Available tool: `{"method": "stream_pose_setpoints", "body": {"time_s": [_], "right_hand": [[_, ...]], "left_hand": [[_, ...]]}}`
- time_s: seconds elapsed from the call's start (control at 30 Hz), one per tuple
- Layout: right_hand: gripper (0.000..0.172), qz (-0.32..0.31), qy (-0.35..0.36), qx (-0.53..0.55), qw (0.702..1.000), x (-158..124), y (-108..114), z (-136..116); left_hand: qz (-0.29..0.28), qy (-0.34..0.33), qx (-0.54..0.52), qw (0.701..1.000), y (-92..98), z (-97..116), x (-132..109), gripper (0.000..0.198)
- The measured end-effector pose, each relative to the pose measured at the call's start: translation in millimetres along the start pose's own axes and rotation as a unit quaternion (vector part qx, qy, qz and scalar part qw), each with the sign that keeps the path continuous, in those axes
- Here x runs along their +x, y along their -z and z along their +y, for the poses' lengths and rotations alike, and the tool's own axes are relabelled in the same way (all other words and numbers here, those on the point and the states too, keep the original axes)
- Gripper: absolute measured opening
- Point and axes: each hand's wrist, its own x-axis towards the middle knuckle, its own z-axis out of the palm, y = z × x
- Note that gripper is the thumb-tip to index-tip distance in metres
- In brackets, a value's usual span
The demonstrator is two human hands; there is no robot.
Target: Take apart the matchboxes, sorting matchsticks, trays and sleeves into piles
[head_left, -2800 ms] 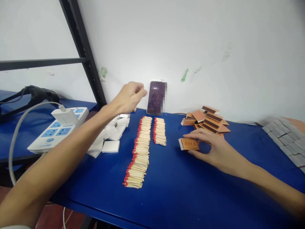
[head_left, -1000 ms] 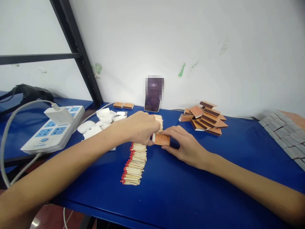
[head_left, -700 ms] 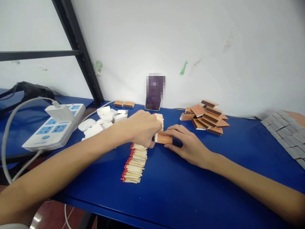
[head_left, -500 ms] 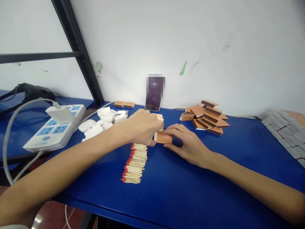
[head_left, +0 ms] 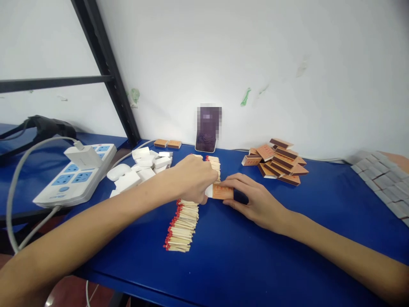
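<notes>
Matchbox sleeve: the orange sleeve [head_left: 223, 193] sits just in front of the short match row [head_left: 213, 165], over the blue table [head_left: 243, 260]; can't tell if it touches the tabletop.
White tray: the white end [head_left: 209, 191] sticks out of the sleeve's left side; contents hidden.
Right hand: the right hand [head_left: 257, 202] has thumb and fingers clamped on the sleeve's right part.
Left hand: the left hand [head_left: 196, 179] has fingers bunched, looks pinched on the white end – tips partly hidden. It also blocks the middle of the long match row [head_left: 180, 228].
Step in hand: reads as working tray against sleeve, box part-open; slide direction can't be told from here.
Next move calls for: sleeve held steady on the right, left pinch kept in line with the box – a tilt could jam it, or knock the nearby matches.
Box pile: matchboxes [head_left: 281, 164] heaped behind the right hand, well apart.
White pile: white pieces [head_left: 145, 164] beyond the left forearm.
</notes>
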Motion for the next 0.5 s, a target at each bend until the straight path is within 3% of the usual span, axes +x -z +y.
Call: {"method": "stream_pose_setpoints", "body": {"time_s": [0.5], "right_hand": [[0.027,0.018,-0.075,-0.031,0.997,-27.6,27.7,11.9]], "left_hand": [[-0.009,-0.003,0.015,1.000,-1.6,-2.2,-0.6,0.024]]}}
